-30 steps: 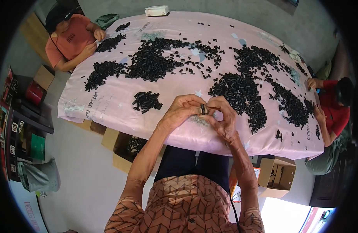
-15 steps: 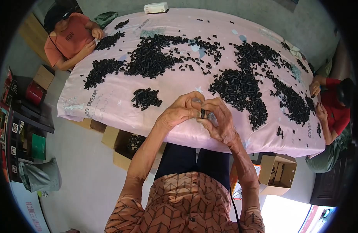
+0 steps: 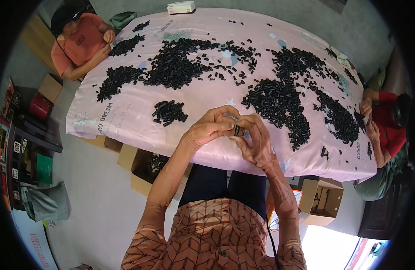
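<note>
Close to the table's near edge, my hands meet fingertip to fingertip. A small black cylindrical piece (image 3: 237, 130) is pinched between them. My left hand (image 3: 208, 129) is closed, thumb and forefinger at one side of the piece. My right hand (image 3: 257, 143) is closed too, its bent fingers and thumb around the other side. The fingers partly hide the piece, so finer detail cannot be made out. Tiny clear bits (image 3: 246, 133) show beside my right fingers. A small heap of black pieces (image 3: 169, 112) lies left of my hands; a larger heap (image 3: 272, 102) lies to the right.
A pink cloth (image 3: 126, 139) covers the table. More black pieces (image 3: 173, 67) spread across its far side. One person (image 3: 83, 42) sits at the left, another (image 3: 387, 121) at the right, both handling pieces. Cardboard boxes (image 3: 140, 177) stand below the near edge. A white tissue box (image 3: 181, 7) stands at the back.
My fingers have shifted slightly around the black piece, which is tilted a little differently. My arms have stayed nearly in place.
</note>
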A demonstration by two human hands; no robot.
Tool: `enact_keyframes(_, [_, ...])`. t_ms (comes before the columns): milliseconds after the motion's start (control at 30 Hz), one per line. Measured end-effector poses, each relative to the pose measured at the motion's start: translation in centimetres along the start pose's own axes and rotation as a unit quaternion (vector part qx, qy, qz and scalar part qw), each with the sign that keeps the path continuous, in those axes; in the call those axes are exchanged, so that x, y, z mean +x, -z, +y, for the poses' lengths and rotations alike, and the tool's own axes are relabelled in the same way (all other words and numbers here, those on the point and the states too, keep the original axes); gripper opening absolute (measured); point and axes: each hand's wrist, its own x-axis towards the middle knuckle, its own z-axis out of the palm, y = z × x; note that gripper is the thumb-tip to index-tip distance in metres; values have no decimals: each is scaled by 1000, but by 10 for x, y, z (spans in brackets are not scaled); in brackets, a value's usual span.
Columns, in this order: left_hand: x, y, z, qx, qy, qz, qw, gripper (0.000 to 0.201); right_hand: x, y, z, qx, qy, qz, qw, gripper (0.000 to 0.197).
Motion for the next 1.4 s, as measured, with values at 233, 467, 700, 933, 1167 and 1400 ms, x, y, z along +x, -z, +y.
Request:
enact_keyframes(233, [-4,-8,5,15,5,19,1000,31,-5,-5,0,-16,17,13,1000,45])
enact_keyframes(467, [-3,-8,5,37,11,14,999,32,-5,-7,2,-20,39,25,999,45])
enact_keyframes(700, [-3,2,2,58,-14,9,998,31,-5,-12,1,-19,23,45,999,47])
enact_keyframes(933, [-1,4,1,31,-19,9,999,34,-5,-14,4,-13,32,59,998,49])
enact_keyframes(1167, [0,8,-1,38,-18,22,999,33,-4,-15,6,-2,13,69,998,48])
enact_keyframes(1400, [0,1,1,36,-22,18,999,33,-10,-16,11,-19,-14,66,998,48])
